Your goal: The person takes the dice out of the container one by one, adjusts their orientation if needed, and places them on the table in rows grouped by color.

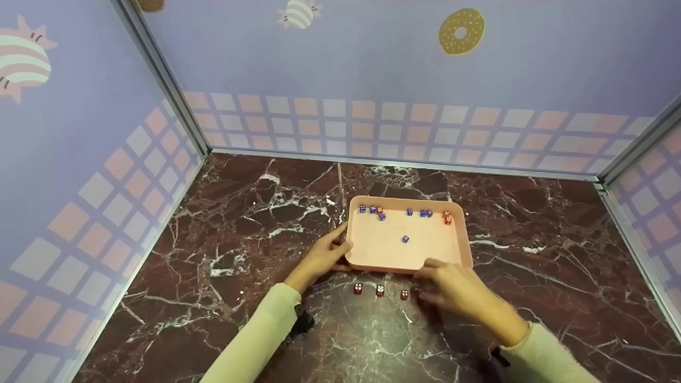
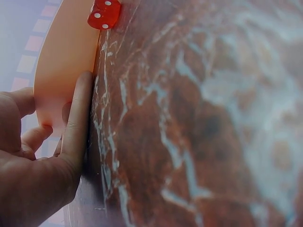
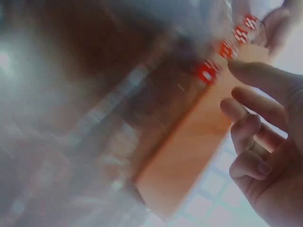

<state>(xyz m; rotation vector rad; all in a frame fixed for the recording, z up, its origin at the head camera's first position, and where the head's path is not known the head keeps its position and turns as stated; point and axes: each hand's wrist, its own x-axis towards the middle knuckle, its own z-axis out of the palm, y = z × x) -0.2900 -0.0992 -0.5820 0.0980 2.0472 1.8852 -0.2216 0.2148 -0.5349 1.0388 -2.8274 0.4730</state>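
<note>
head view: left hand [image 1: 324, 254] is gripping the tray [image 1: 380, 244] right of centre; loosely curled, empty right hand [image 1: 452, 285] should be spacing red dice [image 1: 380, 290] evenly below.

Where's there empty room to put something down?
Bare tabletop lies between the left hand and left wall, and between the tray and right wall. The tray's near-left part is free. Crowded: its far side, with blue dice, and outside its front, red dice beside the right hand.

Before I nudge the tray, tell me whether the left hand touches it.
Touching: in the left wrist view, the left hand has fingers against the outer wall of the tray.
</note>
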